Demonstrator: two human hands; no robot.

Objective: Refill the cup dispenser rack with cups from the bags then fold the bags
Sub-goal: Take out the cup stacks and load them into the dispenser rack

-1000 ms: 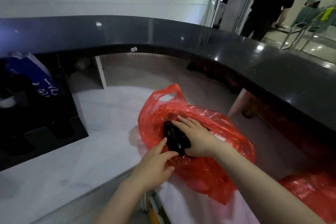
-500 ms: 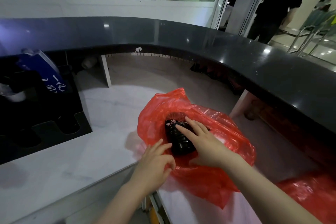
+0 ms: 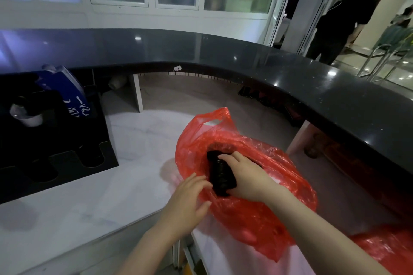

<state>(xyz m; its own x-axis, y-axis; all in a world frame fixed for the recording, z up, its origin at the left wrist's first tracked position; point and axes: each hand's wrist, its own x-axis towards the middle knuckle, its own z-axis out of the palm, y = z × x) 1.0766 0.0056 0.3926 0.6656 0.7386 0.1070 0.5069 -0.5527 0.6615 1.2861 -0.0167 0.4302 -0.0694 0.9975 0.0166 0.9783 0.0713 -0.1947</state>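
A red plastic bag (image 3: 252,214) lies on the white counter (image 3: 93,207), its mouth facing left. A stack of black cups (image 3: 220,174) lies on its side at the bag's mouth. My right hand (image 3: 245,178) grips this stack from the right. My left hand (image 3: 187,203) rests on the bag's near edge beside the stack, fingers spread, touching the plastic. The black cup dispenser rack (image 3: 55,140) stands at the left, with round slots along its front.
A second red bag (image 3: 388,250) lies at the bottom right. A blue package (image 3: 67,94) and a white cup (image 3: 26,116) sit on the rack. A dark raised counter (image 3: 245,56) curves round behind. A person in black (image 3: 339,27) stands at the far right.
The stack of cups has slid a little further out of the bag's mouth in my right hand. My left hand has opened its fingers on the bag's edge.
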